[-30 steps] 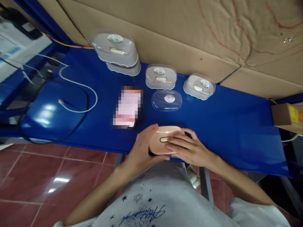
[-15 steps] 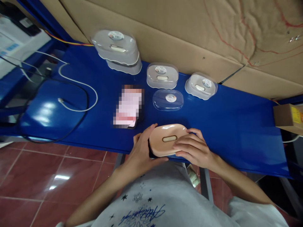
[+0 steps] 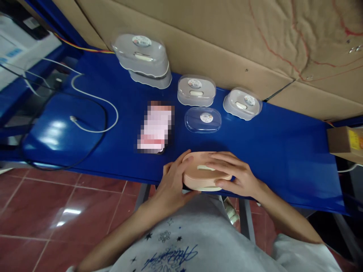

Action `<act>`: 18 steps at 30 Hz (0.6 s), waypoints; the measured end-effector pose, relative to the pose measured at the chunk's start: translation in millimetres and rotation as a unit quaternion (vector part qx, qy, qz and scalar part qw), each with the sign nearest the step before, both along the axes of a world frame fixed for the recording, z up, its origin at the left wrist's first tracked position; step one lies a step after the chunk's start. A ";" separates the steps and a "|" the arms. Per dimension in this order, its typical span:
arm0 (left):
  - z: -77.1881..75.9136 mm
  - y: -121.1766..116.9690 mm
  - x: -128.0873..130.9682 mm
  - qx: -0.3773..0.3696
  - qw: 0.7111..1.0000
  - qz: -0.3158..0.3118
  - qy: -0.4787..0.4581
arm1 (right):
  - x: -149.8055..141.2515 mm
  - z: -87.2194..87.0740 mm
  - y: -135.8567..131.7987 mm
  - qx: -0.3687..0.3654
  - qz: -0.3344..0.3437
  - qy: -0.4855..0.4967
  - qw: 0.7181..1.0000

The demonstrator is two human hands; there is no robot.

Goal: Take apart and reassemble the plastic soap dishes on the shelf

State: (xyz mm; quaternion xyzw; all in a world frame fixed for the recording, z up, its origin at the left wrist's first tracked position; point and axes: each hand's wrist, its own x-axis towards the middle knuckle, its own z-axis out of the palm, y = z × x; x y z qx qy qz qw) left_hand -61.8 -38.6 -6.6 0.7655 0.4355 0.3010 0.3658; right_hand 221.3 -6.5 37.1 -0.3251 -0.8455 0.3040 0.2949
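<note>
A peach-coloured oval box [image 3: 200,182] with a pale slot in its top is between my hands, close to the table's front edge. Its front side and a cream lower rim are visible. My left hand [image 3: 173,184] is closed round its left end, thumb low at the front. My right hand [image 3: 236,174] grips the right end, with fingers lying across the top and over part of the slot. Just beyond the box, a clear oval plastic cover [image 3: 195,121] with a round label lies on the table.
Along the back of the blue table [image 3: 283,151] stand white oval boxes under clear covers: a stack [image 3: 141,56], a middle one [image 3: 196,92] and a right one [image 3: 242,104]. A phone [image 3: 155,128] with a blurred screen lies left of centre. Cables [image 3: 104,130] loop at the left.
The box has tilted, so its front wall and cream lower rim now show. My right fingers have moved further across its top, and my left fingers have shifted slightly over its edge.
</note>
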 end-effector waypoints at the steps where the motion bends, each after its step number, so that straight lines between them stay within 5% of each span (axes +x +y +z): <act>1: -0.8 -2.1 -1.2 0.013 1.000 0.000 0.006 | 1.9 0.0 1.0 0.003 0.000 0.002 1.000; 7: -2.5 -18.3 -17.0 0.051 0.994 0.016 0.090 | 14.9 -6.3 23.5 0.060 -0.014 -0.020 0.998; 14: 0.4 -29.0 -19.5 0.132 0.980 -0.026 0.149 | 4.1 -24.7 52.4 0.118 -0.028 -0.157 0.980; 18: -1.1 -26.1 -15.1 0.143 0.981 -0.013 0.128 | -0.6 -15.0 45.5 0.151 -0.041 -0.176 0.972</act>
